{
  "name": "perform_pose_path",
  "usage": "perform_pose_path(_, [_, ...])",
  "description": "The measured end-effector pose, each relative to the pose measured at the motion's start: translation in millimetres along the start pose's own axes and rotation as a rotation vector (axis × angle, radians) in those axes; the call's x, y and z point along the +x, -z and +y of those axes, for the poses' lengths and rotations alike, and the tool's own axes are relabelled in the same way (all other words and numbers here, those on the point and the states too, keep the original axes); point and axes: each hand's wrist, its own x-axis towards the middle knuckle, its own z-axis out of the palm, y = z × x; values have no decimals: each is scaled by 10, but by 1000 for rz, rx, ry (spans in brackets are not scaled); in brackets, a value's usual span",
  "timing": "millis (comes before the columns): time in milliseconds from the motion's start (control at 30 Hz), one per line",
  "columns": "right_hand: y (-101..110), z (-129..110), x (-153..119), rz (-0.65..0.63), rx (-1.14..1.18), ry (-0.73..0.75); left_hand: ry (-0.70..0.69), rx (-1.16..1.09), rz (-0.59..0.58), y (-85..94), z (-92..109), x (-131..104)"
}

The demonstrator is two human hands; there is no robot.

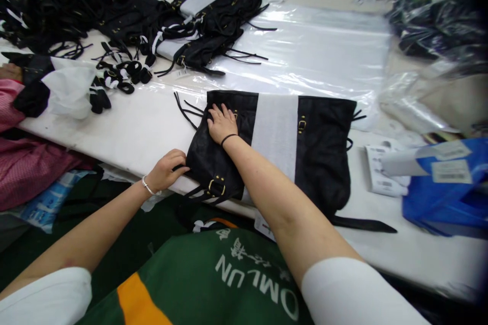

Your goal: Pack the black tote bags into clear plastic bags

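Observation:
A black bag (324,162) with gold buckles lies flat on the white table (129,137), a pale grey band (275,132) wrapped around its middle. My right hand (222,123) presses on the bag's upper left part, fingers spread and holding nothing. At the bag's lower left edge, my left hand (168,168) pinches the black material between thumb and fingers. Thin black cords stick out past both sides of the bag, and a black strap (366,224) hangs out at its lower right.
Clear plastic sheets (312,56) lie behind the bag. More black bags (217,15) and small strap bundles (125,71) are at the upper left. A blue bag (438,203) and a printed label sheet (383,175) lie right. Another person's pink sleeve (34,167) shows left.

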Motion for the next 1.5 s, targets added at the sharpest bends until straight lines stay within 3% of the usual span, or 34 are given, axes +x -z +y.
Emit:
perform_pose_path(233, [-14,-26,13,0,11,-11,-92,191,-48,-66,-122,-78])
perform_pose_path(433, [1,-34,10,-18,22,-8,-98,304,-151,126,132,22])
perform_pose_path(633, [-16,-25,14,-6,32,-5,-103,508,-59,268,370,114])
perform_pose_path(733, [-21,-17,11,-2,33,0,-201,461,-167,207,255,123])
perform_pose_path(833, [-19,-14,6,11,30,5,-234,341,-189,146,38,104])
perform_pose_path(933, [-14,-14,3,12,31,4,-174,243,-169,162,-105,54])
perform_pose_path(1000, [-10,-14,3,1,32,0,-111,203,-143,209,-98,15])
perform_pose_path(1100, [-9,-9,6,-7,36,1,5,154,-38,252,46,-5])
perform_pose_path(1233, [-26,8,14,-3,41,10,167,107,80,137,248,84])
perform_pose_path(1333, [-34,16,18,-9,37,13,279,-14,72,23,244,151])
perform_pose_path(1500, [-8,8,12,-12,36,5,403,-168,24,-27,65,77])
